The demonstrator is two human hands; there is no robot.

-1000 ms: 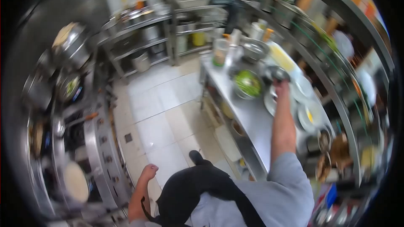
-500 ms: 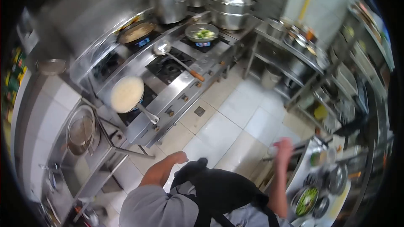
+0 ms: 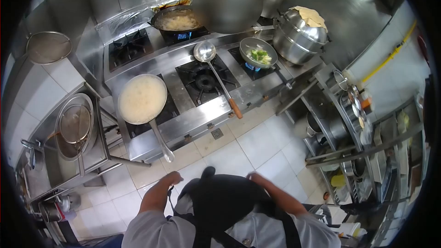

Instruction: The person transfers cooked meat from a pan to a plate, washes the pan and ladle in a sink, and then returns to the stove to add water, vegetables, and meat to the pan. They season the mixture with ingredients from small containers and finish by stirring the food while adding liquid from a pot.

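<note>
My left hand [image 3: 173, 178] is low in front of my body, beside the black apron [image 3: 225, 197], its fingers too small to make out. On the other side of the apron, my right hand [image 3: 254, 176] is partly hidden by the dark cloth. Both hang over the tiled floor. Beyond them, a pan of pale, creamy food [image 3: 143, 98] sits at the front left of the stove, its handle pointing toward me. A ladle with a wooden handle [image 3: 219, 77] lies across the middle burner. Green pieces fill part of a smaller pan [image 3: 258, 53] over a blue flame.
A dark wok [image 3: 177, 19] with frying food stands at the back, and a steamer pot [image 3: 299, 36] at the right. To the left, strainers [image 3: 76, 124] rest over a sink. Metal shelves [image 3: 340, 133] with pots line the right. A blurred patch covers the back pot.
The view has turned toward the stove. My right hand has come in from the far right to beside the apron. My left hand stays low at the other side.
</note>
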